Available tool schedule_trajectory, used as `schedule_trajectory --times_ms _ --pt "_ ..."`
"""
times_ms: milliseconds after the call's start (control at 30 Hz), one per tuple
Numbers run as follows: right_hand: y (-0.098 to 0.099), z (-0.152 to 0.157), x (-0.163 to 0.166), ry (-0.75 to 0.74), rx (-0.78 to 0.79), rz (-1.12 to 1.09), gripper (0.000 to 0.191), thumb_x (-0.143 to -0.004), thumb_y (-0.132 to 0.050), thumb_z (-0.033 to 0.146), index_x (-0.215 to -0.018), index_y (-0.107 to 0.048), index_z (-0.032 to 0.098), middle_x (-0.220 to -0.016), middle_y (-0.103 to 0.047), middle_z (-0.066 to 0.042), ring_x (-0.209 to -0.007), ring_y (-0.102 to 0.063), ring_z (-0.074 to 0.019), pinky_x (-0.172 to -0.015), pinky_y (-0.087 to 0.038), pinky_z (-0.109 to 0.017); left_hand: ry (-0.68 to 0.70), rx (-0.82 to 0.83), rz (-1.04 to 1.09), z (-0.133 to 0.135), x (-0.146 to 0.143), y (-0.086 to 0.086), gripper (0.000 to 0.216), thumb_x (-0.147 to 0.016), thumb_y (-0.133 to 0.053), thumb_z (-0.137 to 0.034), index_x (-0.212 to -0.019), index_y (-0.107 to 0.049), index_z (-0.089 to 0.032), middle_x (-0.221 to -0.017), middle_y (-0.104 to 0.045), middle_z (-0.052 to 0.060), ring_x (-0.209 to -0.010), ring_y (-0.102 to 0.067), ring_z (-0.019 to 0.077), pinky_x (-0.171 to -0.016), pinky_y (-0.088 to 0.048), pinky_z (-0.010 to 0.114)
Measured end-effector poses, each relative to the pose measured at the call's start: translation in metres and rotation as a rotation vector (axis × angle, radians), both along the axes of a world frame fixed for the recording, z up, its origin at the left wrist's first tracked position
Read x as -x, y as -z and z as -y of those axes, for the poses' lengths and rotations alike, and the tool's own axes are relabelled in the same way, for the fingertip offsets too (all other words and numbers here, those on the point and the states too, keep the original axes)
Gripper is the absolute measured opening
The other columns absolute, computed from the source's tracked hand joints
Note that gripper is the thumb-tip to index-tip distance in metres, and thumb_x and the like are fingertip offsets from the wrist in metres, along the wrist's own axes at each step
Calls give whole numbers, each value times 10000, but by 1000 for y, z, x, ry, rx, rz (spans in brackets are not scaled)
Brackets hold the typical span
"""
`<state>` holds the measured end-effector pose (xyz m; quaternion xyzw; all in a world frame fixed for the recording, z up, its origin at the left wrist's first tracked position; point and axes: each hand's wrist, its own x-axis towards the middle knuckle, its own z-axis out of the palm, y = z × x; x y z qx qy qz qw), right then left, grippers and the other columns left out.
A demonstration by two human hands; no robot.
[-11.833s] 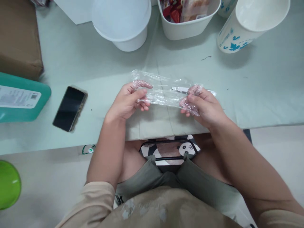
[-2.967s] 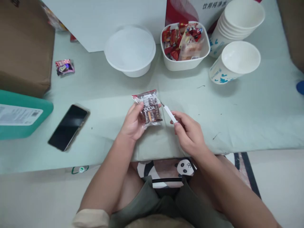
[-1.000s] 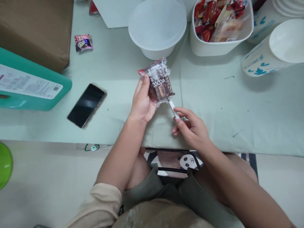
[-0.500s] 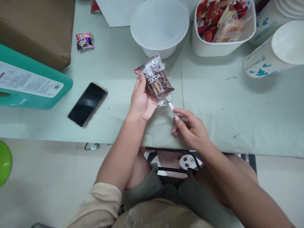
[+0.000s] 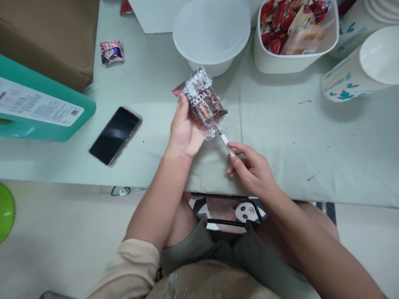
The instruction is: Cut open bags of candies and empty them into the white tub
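A dark brown snack packet (image 5: 204, 101) marked COCOA, with clear crinkled plastic at its ends, rests in my left hand (image 5: 185, 128). The thumb presses its left side and the other fingers are hidden behind it. My right hand (image 5: 249, 166) pinches the white handle of a small knife (image 5: 227, 143) between thumb and fingers. Its thin blade points up and left, and the tip meets the clear plastic at the packet's lower end. Whether the tip has gone through the plastic I cannot tell.
Behind the packet stands a lidded white tub (image 5: 212, 31). To its right are a white bin (image 5: 296, 62) of wrapped snacks and paper cups (image 5: 352, 79). On the left lie a phone (image 5: 115, 135), a small wrapped sweet (image 5: 112, 52), a green container (image 5: 46, 124) and a cardboard box (image 5: 52, 37).
My left hand has shifted the packet slightly up and left, tilting it a little. The right hand and the knife stay almost where they were.
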<state>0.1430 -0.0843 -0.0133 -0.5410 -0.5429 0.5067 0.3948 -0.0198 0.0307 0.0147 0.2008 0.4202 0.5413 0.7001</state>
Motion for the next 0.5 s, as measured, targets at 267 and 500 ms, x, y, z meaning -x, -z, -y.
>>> schedule_trajectory --times_ms 267,500 --pt "0 -1 0 -3 -2 5 305 -1012 -550 330 -1277 -671 243 -1027 -652 -39 -595 -685 -70 -550 -615 -220 -1 26 17 -1 0 -7 559 -1037 -389 -634 -1423 -603 -291 -1266 -770 99 -1370 -642 288 -993 -612 406" --pt "-1 1 -1 -15 -9 23 310 -1017 -543 340 -1285 -667 243 -1012 -667 -41 -601 -688 -82 -553 -614 -236 7 -16 35 -3 2 -3 583 -1032 -368 -657 -1345 -638 -245 -1235 -772 96 -1434 -583 292 -1048 -588 401"
